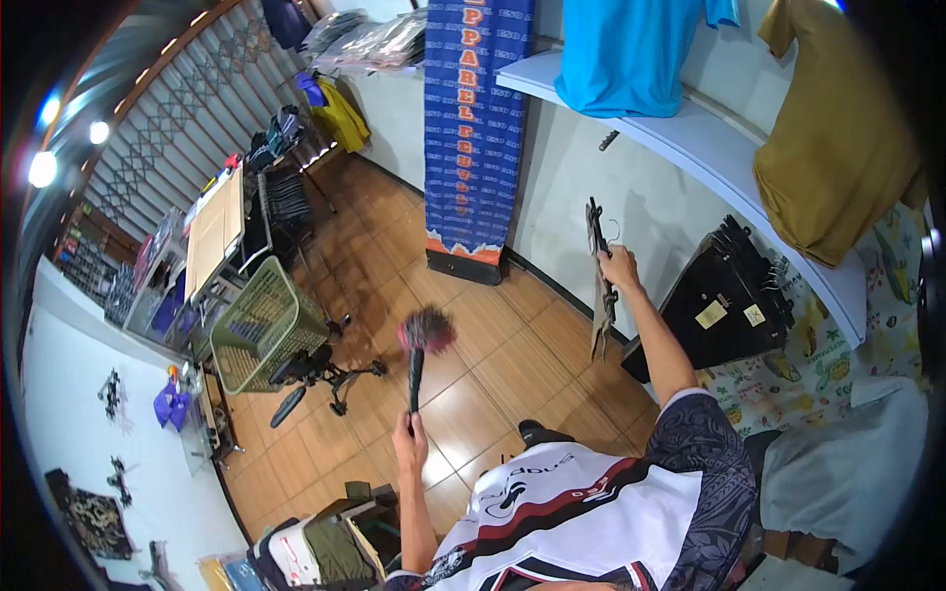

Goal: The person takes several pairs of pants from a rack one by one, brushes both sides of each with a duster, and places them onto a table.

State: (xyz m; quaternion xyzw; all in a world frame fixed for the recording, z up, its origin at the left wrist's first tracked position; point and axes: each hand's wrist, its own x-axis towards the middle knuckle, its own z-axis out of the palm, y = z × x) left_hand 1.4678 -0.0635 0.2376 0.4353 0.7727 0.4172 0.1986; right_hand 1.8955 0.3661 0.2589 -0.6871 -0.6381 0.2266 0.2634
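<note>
The left hand (411,443) grips a fluffy duster (428,333) by its black handle (415,382) above the tiled floor (478,399); the right hand (619,270) holds a black hanger (594,225) near tagged black garments (727,286) below a wall shelf (705,153).

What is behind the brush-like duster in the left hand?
Behind the duster in the left hand, brown tiled floor shows around its outline. The patch directly behind it is covered, so I cannot tell whether anything lies there.
</note>
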